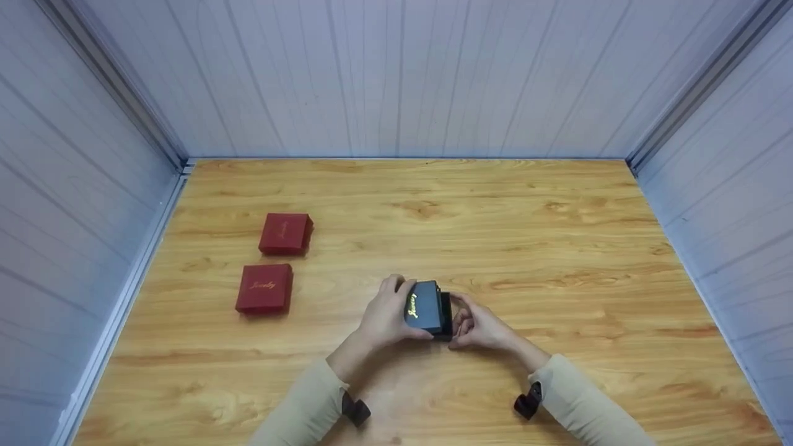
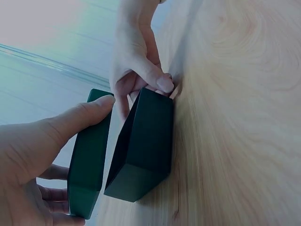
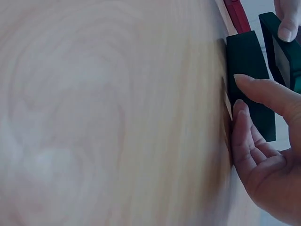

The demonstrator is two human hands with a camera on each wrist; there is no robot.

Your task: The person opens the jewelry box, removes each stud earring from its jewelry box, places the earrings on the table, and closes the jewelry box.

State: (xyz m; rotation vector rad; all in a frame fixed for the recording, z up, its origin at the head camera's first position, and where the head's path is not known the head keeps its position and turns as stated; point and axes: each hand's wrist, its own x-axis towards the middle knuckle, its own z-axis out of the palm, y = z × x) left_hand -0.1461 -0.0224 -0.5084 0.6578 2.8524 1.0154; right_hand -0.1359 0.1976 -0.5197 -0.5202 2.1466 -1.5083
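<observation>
A dark green jewelry box with gold lettering is parted into lid and base in front of me. My left hand (image 1: 383,316) grips the lid (image 1: 424,306), thumb along one edge and fingers on the opposite one. Under and to the right of it, the box base (image 1: 447,325) rests on the table. In the left wrist view a narrow gap parts the lid (image 2: 89,162) from the base (image 2: 150,134). My right hand (image 1: 486,328) holds the base at its right end, with the thumb (image 3: 258,92) on its side and the other fingers curled in below.
Two closed red jewelry boxes stand on the wooden table to the left, one (image 1: 286,233) farther back and one (image 1: 264,288) nearer. Pale panel walls (image 1: 396,80) border the table at the back and both sides.
</observation>
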